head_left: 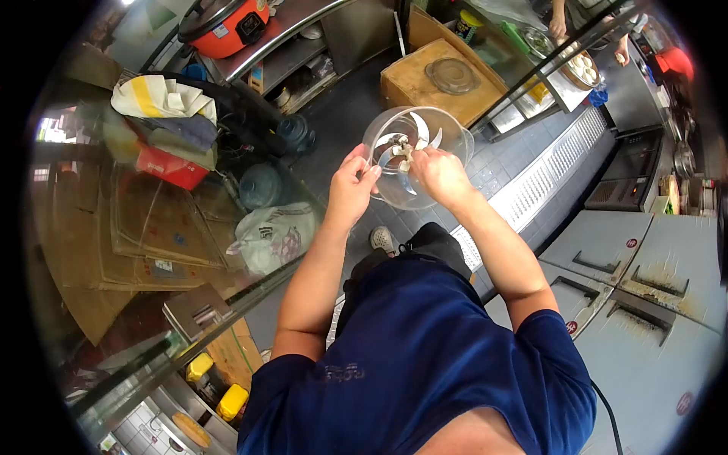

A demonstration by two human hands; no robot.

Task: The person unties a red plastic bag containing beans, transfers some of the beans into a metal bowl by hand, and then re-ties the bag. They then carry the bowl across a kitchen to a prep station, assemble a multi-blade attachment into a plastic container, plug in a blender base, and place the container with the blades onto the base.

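Note:
A clear round container is held up in front of my body. My left hand grips its left rim, with the thumb over the edge. Inside, several curved metal blades spread out from a hub, with small pale pieces around it. My right hand reaches into the container beside the hub, its fingers closed together. What those fingers hold, if anything, is hidden.
A cardboard box with a round lid stands ahead. A red cooker is on the upper-left counter. Metal cabinets stand at right. At the upper right, another person's hands are near white items.

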